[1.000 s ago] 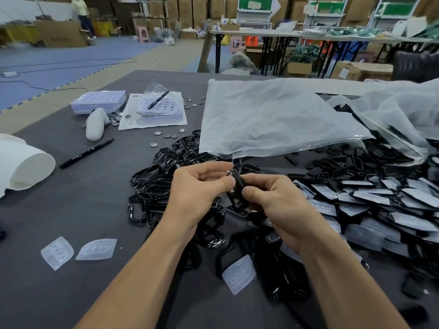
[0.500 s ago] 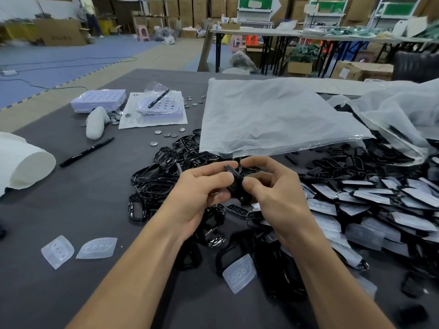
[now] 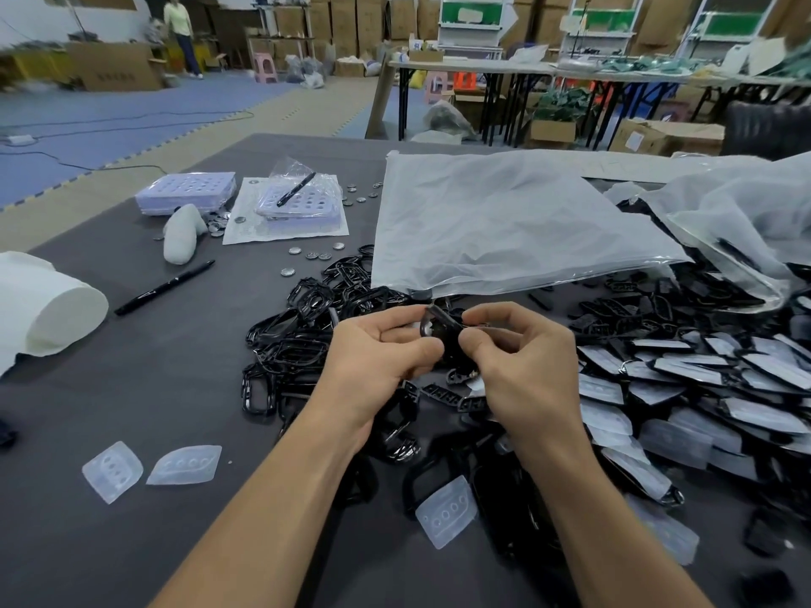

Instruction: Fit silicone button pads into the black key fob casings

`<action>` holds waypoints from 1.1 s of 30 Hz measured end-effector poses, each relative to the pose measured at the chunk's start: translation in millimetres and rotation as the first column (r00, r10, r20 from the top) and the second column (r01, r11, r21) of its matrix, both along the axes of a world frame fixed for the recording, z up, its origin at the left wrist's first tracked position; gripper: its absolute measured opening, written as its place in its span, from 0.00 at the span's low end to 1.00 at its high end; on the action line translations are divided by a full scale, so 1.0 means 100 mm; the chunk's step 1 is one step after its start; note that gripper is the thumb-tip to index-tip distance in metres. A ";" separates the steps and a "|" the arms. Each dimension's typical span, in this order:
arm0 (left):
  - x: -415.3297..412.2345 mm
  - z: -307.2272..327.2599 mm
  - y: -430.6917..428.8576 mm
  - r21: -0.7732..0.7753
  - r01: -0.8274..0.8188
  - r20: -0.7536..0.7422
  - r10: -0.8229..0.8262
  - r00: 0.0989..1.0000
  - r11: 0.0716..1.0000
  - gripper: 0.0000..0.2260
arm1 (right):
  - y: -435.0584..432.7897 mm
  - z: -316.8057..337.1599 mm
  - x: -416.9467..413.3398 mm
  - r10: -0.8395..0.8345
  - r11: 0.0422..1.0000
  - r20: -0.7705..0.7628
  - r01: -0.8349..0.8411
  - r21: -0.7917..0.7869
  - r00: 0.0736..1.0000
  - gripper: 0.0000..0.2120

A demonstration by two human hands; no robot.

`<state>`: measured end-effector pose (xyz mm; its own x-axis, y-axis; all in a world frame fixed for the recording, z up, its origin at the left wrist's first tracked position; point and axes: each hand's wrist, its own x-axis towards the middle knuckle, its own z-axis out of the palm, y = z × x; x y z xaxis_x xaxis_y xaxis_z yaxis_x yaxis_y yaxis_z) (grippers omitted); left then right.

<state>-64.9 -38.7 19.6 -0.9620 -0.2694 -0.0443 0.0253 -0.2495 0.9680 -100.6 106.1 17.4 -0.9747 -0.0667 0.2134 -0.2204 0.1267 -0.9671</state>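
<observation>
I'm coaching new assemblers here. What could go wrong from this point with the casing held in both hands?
The left hand and right hand pinch the black casing over the pile of black frames; if dropped, it may be lost among lookalikes. The silicone pad between the forearms could get swept aside.

The left hand (image 3: 377, 348) and right hand (image 3: 522, 370) pinch one black casing (image 3: 443, 335) between their fingertips, just in front of the near edge of the white plastic bag (image 3: 504, 221). Front-left of the bag lie a heap of empty black frames (image 3: 298, 340) and a black pen (image 3: 164, 288). Front-right of it lie the casings fitted with pads (image 3: 702, 379). Well in front of it lie loose silicone pads (image 3: 445, 511).
</observation>
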 end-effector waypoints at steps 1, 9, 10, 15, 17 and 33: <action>0.00 -0.01 0.01 -0.012 -0.004 -0.003 0.004 1.000 1.000 0.14 | 0.00 0.01 0.00 0.015 0.999 0.034 -0.014 -0.034 0.999 0.07; -0.04 0.04 -0.03 0.308 -0.024 0.082 -0.001 0.997 0.951 0.12 | 0.01 0.03 0.02 0.151 0.988 0.070 -0.150 -0.021 0.986 0.06; -0.04 0.05 -0.05 0.327 -0.018 0.087 -0.012 0.996 0.945 0.12 | -0.01 0.03 0.02 0.167 0.985 0.087 -0.163 -0.049 0.982 0.06; -0.02 0.06 -0.08 0.376 0.035 0.067 -0.065 0.996 0.926 0.11 | -0.03 0.06 0.02 0.237 0.965 0.191 -0.209 -0.158 0.953 0.10; -0.02 0.04 -0.05 0.252 0.021 0.063 -0.038 0.997 0.968 0.10 | -0.02 0.06 0.02 0.236 0.965 0.200 -0.206 -0.162 0.951 0.11; -0.05 0.01 0.00 0.285 -0.067 0.058 0.052 0.997 0.956 0.14 | 0.00 0.05 0.04 0.085 0.975 -0.056 -0.071 0.212 0.995 0.05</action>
